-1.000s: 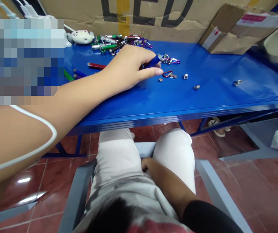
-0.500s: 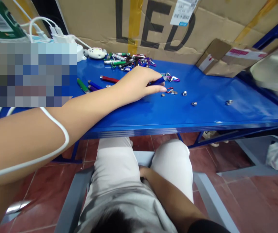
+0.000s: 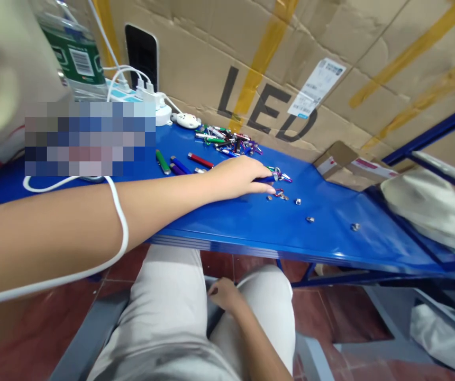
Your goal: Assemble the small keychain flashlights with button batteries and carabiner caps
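My left hand (image 3: pixel 245 177) rests on the blue table (image 3: pixel 227 227), its fingers wrapped round a blue tube (image 3: pixel 266 179). Just beyond its fingertips are small keyring clips (image 3: pixel 281 174) and a red clip (image 3: pixel 279 192). My right hand (image 3: pixel 223 293) is down between my knees, fingers curled; anything inside it is hidden. Behind my left hand is a pile of coloured metal pieces (image 3: pixel 231 142). Left of it lie a red tube (image 3: pixel 200 161), a green tube (image 3: pixel 163 162) and a blue tube (image 3: pixel 180 164). Small silver pieces (image 3: pixel 310 219) are scattered to the right.
A large cardboard box (image 3: pixel 196 58) stands behind the table. At the back left are a bottle (image 3: pixel 80 61), a phone (image 3: pixel 143 55) and a power strip (image 3: pixel 122 92). A white cable (image 3: pixel 121 211) crosses my left forearm. A small carton (image 3: pixel 350 169) sits at the right.
The view has shifted, showing more of the left side and the phone. My right hand has risen a little between my knees. My left hand still holds the blue tube, now tilted lower.
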Tool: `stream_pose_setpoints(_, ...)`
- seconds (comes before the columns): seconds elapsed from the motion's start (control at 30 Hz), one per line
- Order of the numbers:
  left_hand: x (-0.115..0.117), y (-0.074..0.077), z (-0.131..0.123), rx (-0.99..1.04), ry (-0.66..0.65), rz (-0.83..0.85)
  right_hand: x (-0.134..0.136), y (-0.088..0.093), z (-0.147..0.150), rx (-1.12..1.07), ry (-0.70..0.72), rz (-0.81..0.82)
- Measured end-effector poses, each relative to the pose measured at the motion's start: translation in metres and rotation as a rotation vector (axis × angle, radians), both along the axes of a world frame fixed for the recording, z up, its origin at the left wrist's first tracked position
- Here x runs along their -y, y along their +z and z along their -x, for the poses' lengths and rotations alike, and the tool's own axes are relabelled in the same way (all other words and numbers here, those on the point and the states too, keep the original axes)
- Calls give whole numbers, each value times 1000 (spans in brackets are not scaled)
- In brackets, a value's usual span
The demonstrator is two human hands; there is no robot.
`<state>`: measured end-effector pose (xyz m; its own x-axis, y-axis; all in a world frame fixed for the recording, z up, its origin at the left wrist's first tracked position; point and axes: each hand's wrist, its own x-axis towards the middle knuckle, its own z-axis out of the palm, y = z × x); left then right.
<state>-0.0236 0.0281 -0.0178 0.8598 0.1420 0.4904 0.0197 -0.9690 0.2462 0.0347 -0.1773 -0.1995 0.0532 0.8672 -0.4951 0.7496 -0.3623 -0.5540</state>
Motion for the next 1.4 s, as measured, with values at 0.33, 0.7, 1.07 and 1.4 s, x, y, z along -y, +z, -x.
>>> stream_pose_setpoints(0.33, -3, -4, 1, -23, 0, 6, 3, 186, -78, 180, -195, -965)
stream_pose_setpoints(0.7, -5, -6, 3, -98, -21, -6, -40, 164, -102, 160, -175, -910)
stream_pose_setpoints(1.07, -3, -1, 11, -128, -28, -24, -35, 160, -97, 8, -412, -913)
stream_pose_setpoints(1.4, -2, 0, 8, -198, -27, -65, -36, 160, -94, 10, -357, -922)
